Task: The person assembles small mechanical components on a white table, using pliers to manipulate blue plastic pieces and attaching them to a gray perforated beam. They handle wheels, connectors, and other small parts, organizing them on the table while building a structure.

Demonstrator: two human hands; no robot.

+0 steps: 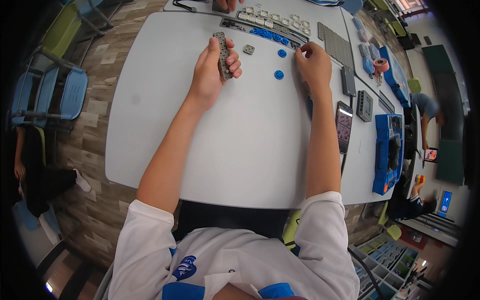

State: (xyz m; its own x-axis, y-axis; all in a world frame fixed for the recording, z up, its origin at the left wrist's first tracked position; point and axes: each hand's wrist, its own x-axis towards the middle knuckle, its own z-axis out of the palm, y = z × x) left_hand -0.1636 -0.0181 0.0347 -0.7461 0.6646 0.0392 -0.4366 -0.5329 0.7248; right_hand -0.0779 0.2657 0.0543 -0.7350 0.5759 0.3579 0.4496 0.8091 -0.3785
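My left hand (pixel 210 67) is closed around a long grey perforated building piece (pixel 223 55), held up above the white table (pixel 240 150). My right hand (pixel 315 65) reaches to the right end of a grey parts tray (pixel 306 39), its fingertips pinched together beside small dark parts (pixel 295 44). Whatever those fingers hold, if anything, is too small to tell. Between the hands lie a small square grey piece (pixel 248 49), a blue wheel-like disc (pixel 282 53) and a nearer blue disc (pixel 279 75). More blue pieces (pixel 265 33) sit in the tray.
White connector pieces (pixel 260 21) stand in rows behind the tray. Grey perforated plates (pixel 337 45) lie at the far right. A smartphone (pixel 344 125), a grey block-shaped device (pixel 365 106) and a blue case (pixel 387 155) are on the right. Another person's hand (pixel 229 4) is at the far edge.
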